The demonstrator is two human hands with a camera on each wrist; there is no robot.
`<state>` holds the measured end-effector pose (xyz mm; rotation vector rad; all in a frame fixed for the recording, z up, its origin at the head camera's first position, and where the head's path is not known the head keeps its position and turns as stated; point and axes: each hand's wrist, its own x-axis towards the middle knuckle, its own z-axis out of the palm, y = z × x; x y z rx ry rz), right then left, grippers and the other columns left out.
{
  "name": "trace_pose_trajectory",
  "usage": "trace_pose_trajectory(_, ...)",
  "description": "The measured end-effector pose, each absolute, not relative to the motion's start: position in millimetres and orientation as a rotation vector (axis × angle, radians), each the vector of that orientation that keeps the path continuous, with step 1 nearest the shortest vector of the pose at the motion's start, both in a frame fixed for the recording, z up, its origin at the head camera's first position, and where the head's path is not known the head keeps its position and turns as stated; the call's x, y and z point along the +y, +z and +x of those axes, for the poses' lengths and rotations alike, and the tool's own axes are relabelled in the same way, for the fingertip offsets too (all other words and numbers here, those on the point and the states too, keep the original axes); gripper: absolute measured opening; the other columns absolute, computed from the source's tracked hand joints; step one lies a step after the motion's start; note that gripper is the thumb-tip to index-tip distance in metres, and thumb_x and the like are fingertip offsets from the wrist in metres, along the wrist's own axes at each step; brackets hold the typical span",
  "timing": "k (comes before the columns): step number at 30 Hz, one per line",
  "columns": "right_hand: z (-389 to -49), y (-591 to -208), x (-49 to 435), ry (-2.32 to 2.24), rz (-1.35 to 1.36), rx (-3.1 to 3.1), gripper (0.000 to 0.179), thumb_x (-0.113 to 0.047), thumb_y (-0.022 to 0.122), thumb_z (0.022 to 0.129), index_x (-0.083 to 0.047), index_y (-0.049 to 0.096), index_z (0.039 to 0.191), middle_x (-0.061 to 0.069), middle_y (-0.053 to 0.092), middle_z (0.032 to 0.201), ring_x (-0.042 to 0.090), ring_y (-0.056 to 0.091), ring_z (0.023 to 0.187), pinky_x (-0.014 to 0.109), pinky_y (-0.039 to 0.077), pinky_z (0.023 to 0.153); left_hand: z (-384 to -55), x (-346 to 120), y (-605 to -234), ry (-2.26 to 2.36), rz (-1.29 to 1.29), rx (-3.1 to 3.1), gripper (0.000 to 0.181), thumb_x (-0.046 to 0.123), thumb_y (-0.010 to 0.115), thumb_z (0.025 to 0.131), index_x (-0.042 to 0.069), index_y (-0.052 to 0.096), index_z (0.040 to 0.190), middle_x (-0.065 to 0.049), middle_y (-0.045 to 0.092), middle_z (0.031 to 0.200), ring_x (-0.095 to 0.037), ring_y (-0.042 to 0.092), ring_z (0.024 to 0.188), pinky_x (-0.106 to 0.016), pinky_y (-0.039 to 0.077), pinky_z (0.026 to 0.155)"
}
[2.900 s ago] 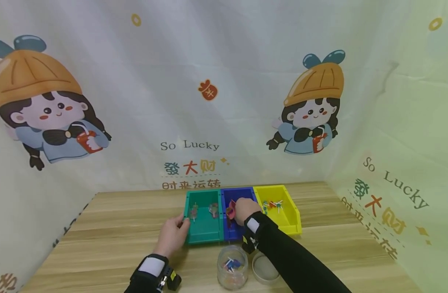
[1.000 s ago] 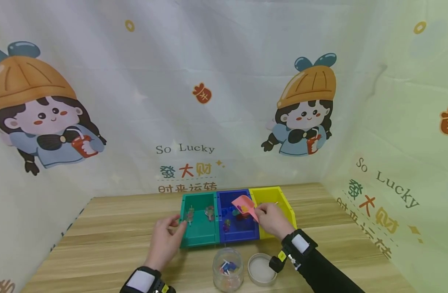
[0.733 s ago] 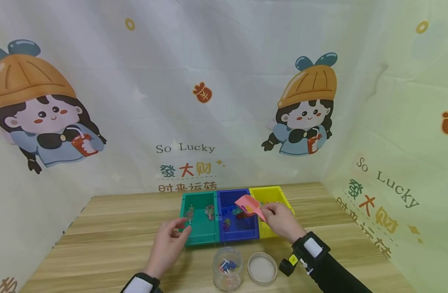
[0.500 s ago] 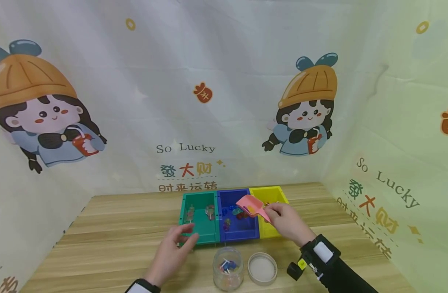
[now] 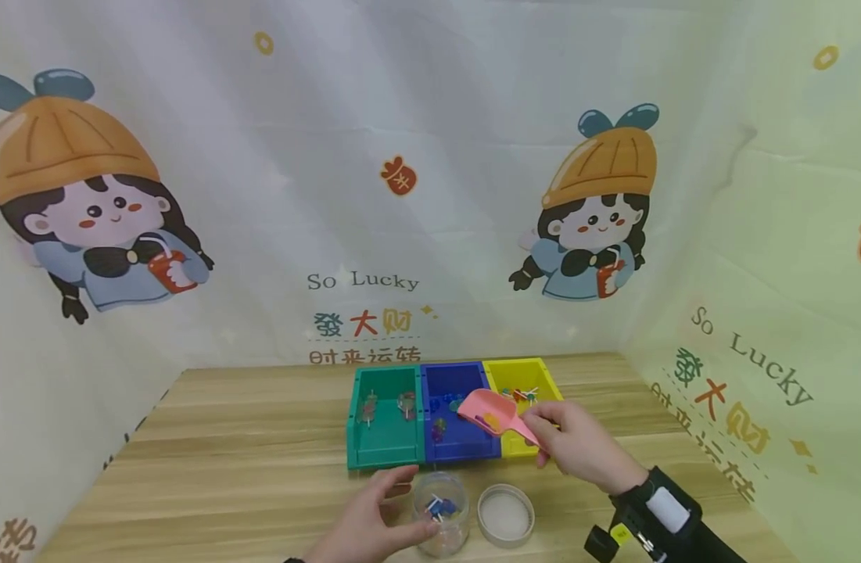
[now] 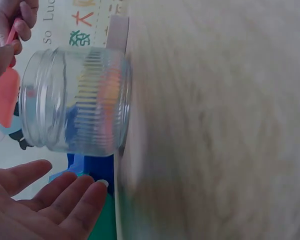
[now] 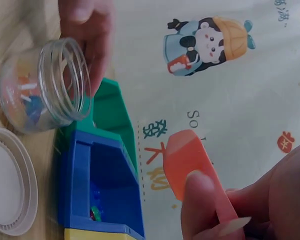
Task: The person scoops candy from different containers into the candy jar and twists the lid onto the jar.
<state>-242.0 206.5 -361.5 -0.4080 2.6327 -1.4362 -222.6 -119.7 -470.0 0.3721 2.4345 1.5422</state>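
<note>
My right hand [image 5: 581, 444] pinches the handle of a small pink scoop [image 5: 481, 400], held over the front of the blue bin. A small yellow piece and a dark one show in the scoop's bowl. Beside a clear glass jar [image 6: 55, 100], my left hand [image 5: 374, 518] is spread with fingers and thumb apart on either side of it. The jar is uncovered; small blue, white and reddish pieces lie inside. In the right wrist view, the thumb presses on top of the scoop's handle [image 7: 221, 200].
Three joined bins stand behind the jar: green [image 5: 388, 455], blue [image 5: 464, 449] and yellow [image 5: 551, 375]. Small pieces lie in each, including white-sticked ones in the yellow bin. A round whitish lid [image 5: 506, 516] lies right of the jar on the wooden table [image 5: 226, 453].
The right hand has lifted the scoop out of the blue bin and drawn it back toward the right front. The left hand has left the green bin's edge and come to the jar.
</note>
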Motion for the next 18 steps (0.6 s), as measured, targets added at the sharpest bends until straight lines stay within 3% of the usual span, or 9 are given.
trace_pose_trajectory(5,-234,-358,211,-1.429,-0.43,2.547,0.026,-0.021,0.054,0.116,-0.001,0.07,0.11,0.001,0.054,0.067,0.015,0.041,0.056,0.024,0.03,0.05,-220,-113,-472,1.502,0.445,2.449,0.087,0.044,0.094,0.088,0.008,0.055,0.156,-0.017,0.062,0.153,-0.045,0.058,0.141,-0.073,0.048,0.114)
trace_pose_trajectory(11,-228,-354,211,-1.323,-0.49,2.571,0.027,-0.022,0.057,0.115,-0.003,0.075,0.117,-0.001,0.047,0.066,0.017,0.042,0.06,0.026,0.031,0.053,-219,-110,-473,1.535,0.489,2.431,0.083,0.035,0.095,0.087,0.005,0.056,0.154,-0.017,0.063,0.149,-0.043,0.06,0.138,-0.068,0.052,0.112)
trace_pose_trajectory(18,-224,-350,201,-1.201,-0.568,2.636,0.026,-0.026,0.06,0.114,-0.008,0.078,0.11,-0.002,0.049,0.07,0.016,0.044,0.062,0.025,0.032,0.054,-221,-107,-472,1.559,0.419,2.362,0.082,0.037,0.093,0.09,0.007,0.055,0.156,-0.016,0.062,0.15,-0.04,0.061,0.136,-0.063,0.055,0.111)
